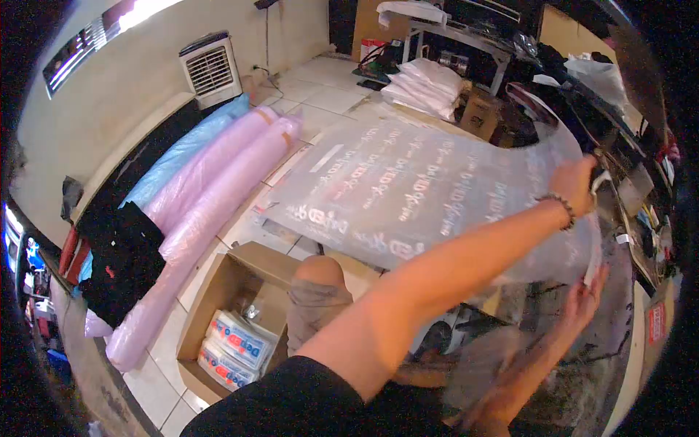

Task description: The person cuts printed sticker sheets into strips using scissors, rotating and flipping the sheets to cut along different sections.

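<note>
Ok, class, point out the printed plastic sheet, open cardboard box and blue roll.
Printed plastic sheet (pixel 429 189), head view: middle of its surface.
Open cardboard box (pixel 263 260), head view: far side.
Blue roll (pixel 180 154), head view: mid-length.

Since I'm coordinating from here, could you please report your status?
Left hand, right hand: both holding printed plastic sheet by its edge. Sheet spread out, lettering visible. Nearby: open cardboard box beside the knee.

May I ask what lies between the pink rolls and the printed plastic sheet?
In the head view, tiled floor separates the rolls from the sheet.
</note>
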Tool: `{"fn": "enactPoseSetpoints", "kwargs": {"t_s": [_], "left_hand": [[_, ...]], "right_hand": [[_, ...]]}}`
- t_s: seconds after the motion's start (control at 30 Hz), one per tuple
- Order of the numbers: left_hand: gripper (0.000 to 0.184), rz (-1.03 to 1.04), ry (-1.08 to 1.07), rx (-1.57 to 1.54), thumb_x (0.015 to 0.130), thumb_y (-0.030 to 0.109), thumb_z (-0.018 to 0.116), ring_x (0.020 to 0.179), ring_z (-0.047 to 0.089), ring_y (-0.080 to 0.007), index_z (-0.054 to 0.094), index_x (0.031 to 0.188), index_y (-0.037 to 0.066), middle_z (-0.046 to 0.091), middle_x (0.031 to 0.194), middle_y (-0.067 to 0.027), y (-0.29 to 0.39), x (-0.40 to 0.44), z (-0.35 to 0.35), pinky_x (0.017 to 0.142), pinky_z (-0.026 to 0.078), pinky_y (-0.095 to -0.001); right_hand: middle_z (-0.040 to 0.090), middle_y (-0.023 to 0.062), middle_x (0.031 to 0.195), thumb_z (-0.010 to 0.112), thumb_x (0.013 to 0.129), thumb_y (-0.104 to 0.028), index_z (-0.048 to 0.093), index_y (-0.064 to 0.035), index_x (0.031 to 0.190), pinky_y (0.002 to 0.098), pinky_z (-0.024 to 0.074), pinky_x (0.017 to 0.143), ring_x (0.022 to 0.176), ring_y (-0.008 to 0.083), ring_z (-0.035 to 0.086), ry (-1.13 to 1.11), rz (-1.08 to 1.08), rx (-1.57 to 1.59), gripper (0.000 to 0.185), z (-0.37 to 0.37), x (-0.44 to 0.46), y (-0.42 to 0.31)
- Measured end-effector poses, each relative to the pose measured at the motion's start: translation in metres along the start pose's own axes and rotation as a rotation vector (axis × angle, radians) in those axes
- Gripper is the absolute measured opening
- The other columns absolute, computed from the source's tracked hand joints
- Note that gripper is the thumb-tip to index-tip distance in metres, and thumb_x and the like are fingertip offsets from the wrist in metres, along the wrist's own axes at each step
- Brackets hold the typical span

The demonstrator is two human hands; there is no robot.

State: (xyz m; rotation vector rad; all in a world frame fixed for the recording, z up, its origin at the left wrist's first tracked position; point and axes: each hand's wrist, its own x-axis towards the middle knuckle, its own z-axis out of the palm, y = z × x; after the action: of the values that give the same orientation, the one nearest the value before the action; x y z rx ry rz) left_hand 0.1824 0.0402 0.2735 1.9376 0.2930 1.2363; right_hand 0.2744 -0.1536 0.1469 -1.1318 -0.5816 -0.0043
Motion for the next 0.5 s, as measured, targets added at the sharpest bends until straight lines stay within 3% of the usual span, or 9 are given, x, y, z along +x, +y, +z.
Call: {"fn": "enactPoseSetpoints", "kwargs": {"t_s": [0.17, 0.2, 0.3, 0.37, 0.43, 0.47, 0.5], "left_hand": [[0.060, 0.026, 0.029, -0.112, 0.061, 0.008, 0.076, 0.096, 0.061, -0.0413, 0.059, 0.119, 0.005, 0.066, 0.104, -0.0196, 0.002, -0.013, 0.076, 0.088, 0.050, -0.0454], [0.062, 0.021, 0.003, -0.135, 0.061, 0.008, 0.076, 0.096, 0.062, -0.0410, 0.059, 0.120, 0.005, 0.066, 0.104, -0.0196, 0.000, -0.019, 0.073, 0.088, 0.050, -0.0451], [0.059, 0.017, 0.007, -0.127, 0.058, 0.012, 0.078, 0.089, 0.065, -0.0354, 0.064, 0.115, 0.009, 0.068, 0.096, -0.0169, -0.030, -0.041, 0.065, 0.083, 0.052, -0.0422], [0.053, -0.012, -0.004, -0.086, 0.060, 0.016, 0.078, 0.081, 0.067, -0.0320, 0.066, 0.111, 0.010, 0.070, 0.090, -0.0150, -0.056, -0.053, 0.035, 0.076, 0.054, -0.0406], [0.050, -0.100, -0.055, -0.026, 0.063, 0.017, 0.077, 0.076, 0.068, -0.0284, 0.066, 0.111, 0.009, 0.070, 0.087, -0.0146, -0.088, -0.058, 0.006, 0.071, 0.055, -0.0380], [0.049, -0.150, -0.091, 0.011, 0.065, 0.016, 0.076, 0.074, 0.069, -0.0265, 0.065, 0.113, 0.008, 0.070, 0.086, -0.0149, -0.108, -0.062, -0.009, 0.068, 0.055, -0.0363], [0.051, -0.184, -0.123, -0.002, 0.066, 0.015, 0.075, 0.074, 0.068, -0.0248, 0.063, 0.115, 0.007, 0.070, 0.087, -0.0153, -0.127, -0.069, -0.027, 0.069, 0.054, -0.0350]], "right_hand": [[0.039, 0.0136, 0.148, 0.056, 0.095, -0.009, 0.039, 0.0000, 0.142, 0.0364, 0.0413, 0.104, 0.131, 0.0243, 0.045, 0.130, -0.006, 0.212, 0.051, -0.052, 0.003, -0.057], [0.038, 0.0157, 0.148, 0.054, 0.095, -0.008, 0.038, -0.0026, 0.144, 0.0402, 0.0406, 0.106, 0.130, 0.0272, 0.045, 0.171, -0.036, 0.103, 0.052, -0.021, -0.019, -0.075], [0.040, 0.0175, 0.146, 0.054, 0.094, -0.006, 0.036, -0.0042, 0.145, 0.0391, 0.0439, 0.103, 0.127, 0.0284, 0.049, 0.014, 0.004, 0.179, 0.054, -0.052, -0.021, -0.019], [0.053, 0.0148, 0.135, 0.053, 0.093, 0.000, 0.039, -0.0017, 0.142, 0.0323, 0.0535, 0.089, 0.113, 0.0235, 0.060, 0.158, 0.179, 0.222, 0.052, -0.021, -0.045, -0.006], [0.056, 0.0136, 0.131, 0.055, 0.092, 0.001, 0.039, -0.0021, 0.142, 0.0221, 0.0555, 0.068, 0.099, 0.0182, 0.065, 0.096, 0.249, 0.222, 0.053, -0.015, -0.061, 0.023], [0.056, 0.0128, 0.131, 0.057, 0.091, -0.001, 0.039, -0.0030, 0.142, 0.0150, 0.0504, 0.054, 0.090, 0.0138, 0.067, 0.123, 0.272, 0.214, 0.054, -0.001, -0.070, 0.029], [0.056, 0.0127, 0.131, 0.057, 0.091, -0.001, 0.039, -0.0033, 0.142, 0.0175, 0.0517, 0.058, 0.092, 0.0152, 0.066, 0.146, 0.313, 0.218, 0.054, 0.001, -0.073, 0.033]]}}
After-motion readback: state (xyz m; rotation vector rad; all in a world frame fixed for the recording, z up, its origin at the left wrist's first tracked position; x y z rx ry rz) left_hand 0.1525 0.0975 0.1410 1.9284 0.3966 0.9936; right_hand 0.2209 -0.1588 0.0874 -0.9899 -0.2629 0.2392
